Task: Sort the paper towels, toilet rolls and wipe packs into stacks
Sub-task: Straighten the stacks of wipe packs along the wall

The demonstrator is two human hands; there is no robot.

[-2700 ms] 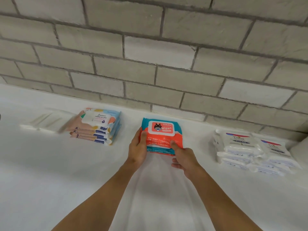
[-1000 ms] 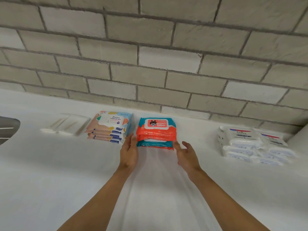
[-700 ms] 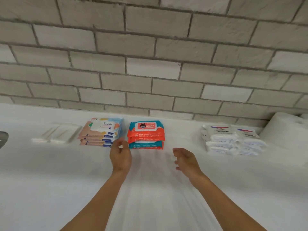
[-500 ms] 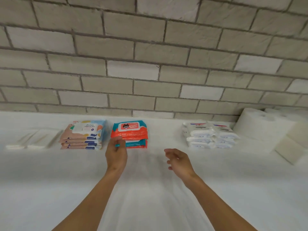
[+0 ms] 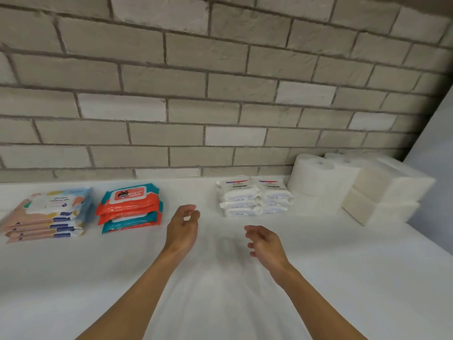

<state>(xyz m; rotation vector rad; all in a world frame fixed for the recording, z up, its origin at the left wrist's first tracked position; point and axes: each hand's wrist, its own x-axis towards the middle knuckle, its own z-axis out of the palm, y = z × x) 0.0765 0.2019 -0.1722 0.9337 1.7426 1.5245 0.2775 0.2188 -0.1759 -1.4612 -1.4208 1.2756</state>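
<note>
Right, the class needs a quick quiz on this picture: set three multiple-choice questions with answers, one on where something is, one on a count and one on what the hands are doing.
1. Where does the pastel wipe stack lie relative to the orange-and-teal wipe stack?
A to its left
B to its right
C on top of it

2. How many piles, side by side, do the white wipe packs form?
A one
B two
C four

3. The left hand and right hand:
A hold nothing
B each grip a pack
C are clasped together

Answers:
1 A, it is the leftmost pile in view.
2 B, two labelled tops show next to each other.
3 A, the fingers are loosely curled above the table, clear of every pack.
</note>
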